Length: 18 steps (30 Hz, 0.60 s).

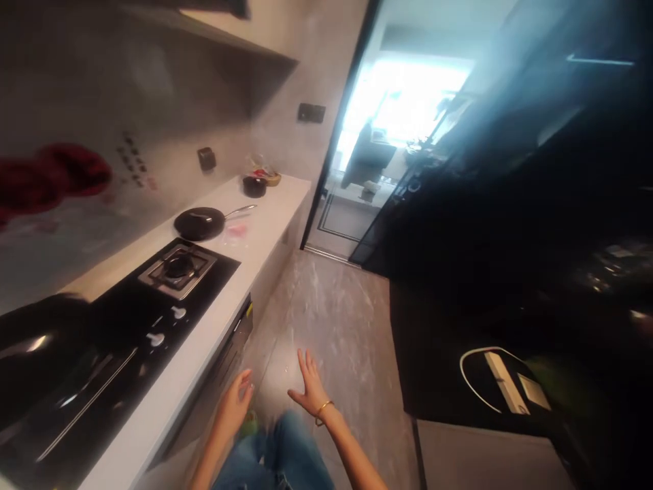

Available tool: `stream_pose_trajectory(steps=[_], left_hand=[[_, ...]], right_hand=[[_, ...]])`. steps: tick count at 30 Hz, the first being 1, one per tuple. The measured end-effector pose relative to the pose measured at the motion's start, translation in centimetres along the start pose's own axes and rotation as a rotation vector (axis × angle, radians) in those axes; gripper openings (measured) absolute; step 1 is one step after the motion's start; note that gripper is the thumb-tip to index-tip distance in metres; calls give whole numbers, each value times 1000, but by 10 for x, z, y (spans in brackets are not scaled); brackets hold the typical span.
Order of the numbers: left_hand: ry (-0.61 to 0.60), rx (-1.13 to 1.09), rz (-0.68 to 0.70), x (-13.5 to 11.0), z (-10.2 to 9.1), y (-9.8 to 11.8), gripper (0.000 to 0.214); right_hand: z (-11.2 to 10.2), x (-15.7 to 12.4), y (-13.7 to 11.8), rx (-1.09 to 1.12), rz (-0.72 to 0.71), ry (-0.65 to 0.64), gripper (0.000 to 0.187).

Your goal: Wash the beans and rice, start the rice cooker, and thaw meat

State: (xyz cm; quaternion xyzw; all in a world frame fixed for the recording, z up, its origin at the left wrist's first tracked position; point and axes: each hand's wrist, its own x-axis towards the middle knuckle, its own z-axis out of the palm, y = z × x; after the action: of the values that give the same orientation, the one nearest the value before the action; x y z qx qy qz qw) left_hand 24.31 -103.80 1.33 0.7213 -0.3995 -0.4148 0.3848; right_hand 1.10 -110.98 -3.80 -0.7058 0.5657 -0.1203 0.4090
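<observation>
My left hand (235, 403) hangs low beside the white counter's front edge, fingers loosely curled, with nothing visible in it. My right hand (308, 386) is stretched out flat over the grey floor, fingers spread, empty; a gold bracelet (323, 410) sits on its wrist. Both hands are in the air above my jeans-clad leg (278, 456), touching nothing. The nearest thing to the left hand is the dark oven front (232, 347) under the counter.
A white counter (265, 224) runs along the left wall with a black gas hob (176, 269), a black frying pan (200, 222), a dark wok (35, 344) and bowls (255, 185) at the far end. Dark cabinets (510, 272) line the right. An open doorway (372, 150) lies ahead.
</observation>
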Motion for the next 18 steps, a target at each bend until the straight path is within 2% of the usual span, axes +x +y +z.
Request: stream_pose_trajectory(steps=[1,2,4,7,10,12,14,18], left_hand=[[-59,22,28,27,7,21,53],[-121,42,52,53,16,42,52],[-239,43,77,106,40,81,53],[-360,-25,67,182,90,130,56],[-394,-64,57,252,145,166,60],[-384,-74,40,296,179,187,63],[-359,-88,27,340,210,209,66],[-308,-101,43,428,259,254,65]], right_hand=[[-10,8,8,-11,74,-1,97],[-19,15,18,-18,149,8,98],[-35,31,44,-11,263,62,88],[-58,67,91,21,378,173,75],[-95,125,137,71,459,231,74],[-133,175,158,95,470,248,76],[-180,230,169,105,420,280,73],[-278,339,165,127,241,323,66]])
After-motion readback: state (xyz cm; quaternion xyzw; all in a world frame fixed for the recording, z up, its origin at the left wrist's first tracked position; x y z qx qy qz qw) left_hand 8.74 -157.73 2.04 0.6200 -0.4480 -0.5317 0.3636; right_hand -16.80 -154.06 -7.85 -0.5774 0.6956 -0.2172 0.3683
